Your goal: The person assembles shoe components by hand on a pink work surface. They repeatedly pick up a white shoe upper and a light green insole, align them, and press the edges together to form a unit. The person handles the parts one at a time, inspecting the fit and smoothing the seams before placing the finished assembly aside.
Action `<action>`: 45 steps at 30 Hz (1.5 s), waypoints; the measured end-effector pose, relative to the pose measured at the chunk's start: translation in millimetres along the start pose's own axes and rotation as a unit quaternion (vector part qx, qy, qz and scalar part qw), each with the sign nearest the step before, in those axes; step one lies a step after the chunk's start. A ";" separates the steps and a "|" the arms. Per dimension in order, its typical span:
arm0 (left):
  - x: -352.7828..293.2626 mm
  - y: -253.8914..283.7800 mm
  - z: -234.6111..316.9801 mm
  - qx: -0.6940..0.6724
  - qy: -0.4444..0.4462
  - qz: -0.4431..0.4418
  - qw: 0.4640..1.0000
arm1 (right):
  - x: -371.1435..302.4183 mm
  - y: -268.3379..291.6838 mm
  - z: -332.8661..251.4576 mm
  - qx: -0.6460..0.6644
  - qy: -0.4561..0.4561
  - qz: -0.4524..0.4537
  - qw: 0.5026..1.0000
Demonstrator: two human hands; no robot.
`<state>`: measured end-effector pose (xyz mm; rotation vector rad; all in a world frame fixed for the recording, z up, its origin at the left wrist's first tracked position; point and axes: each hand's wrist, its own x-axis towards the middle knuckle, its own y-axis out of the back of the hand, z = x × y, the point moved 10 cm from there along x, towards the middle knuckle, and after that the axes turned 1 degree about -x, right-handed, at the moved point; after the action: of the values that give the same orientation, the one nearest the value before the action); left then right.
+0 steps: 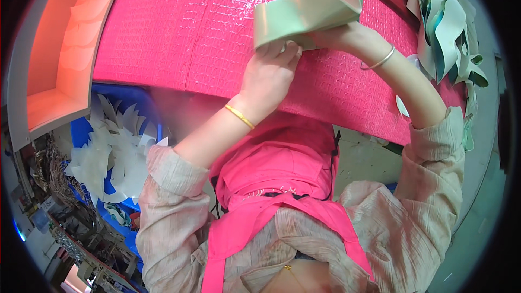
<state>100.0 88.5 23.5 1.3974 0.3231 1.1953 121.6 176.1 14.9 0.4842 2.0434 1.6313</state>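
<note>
A pale green flexible sheet piece [304,15], bent into curved folds, is held up over the pink-covered table [163,38]. My left hand [268,70] has its fingers curled and pinched at the sheet's lower left edge. From the right, my right hand [339,37] grips the same sheet near its lower edge; its fingertips are hidden by the material. A yellow band is on my left wrist and a silver bangle on my right.
An orange-lined open box [57,54] stands at the left of the table. Below it, a blue bin [127,95] holds many white curved scraps [116,157]. Similar pale green and white pieces [445,32] hang in a pile at the table's right end.
</note>
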 end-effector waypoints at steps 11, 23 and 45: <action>11.2 -16.7 17.1 0.058 0.004 -0.039 0.998 | -8.8 -15.2 17.7 -0.033 -0.081 -0.228 0.970; 9.5 -23.6 25.1 0.093 -0.094 -0.157 0.979 | -23.8 -19.4 48.7 0.253 -0.054 -0.075 0.963; 5.0 -13.6 14.1 -0.013 0.082 -0.008 0.997 | -24.0 1.0 -8.5 -0.172 0.131 0.128 0.968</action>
<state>119.3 87.8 17.4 1.2753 0.4309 1.3001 136.5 156.4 20.9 0.4386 1.8702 2.2587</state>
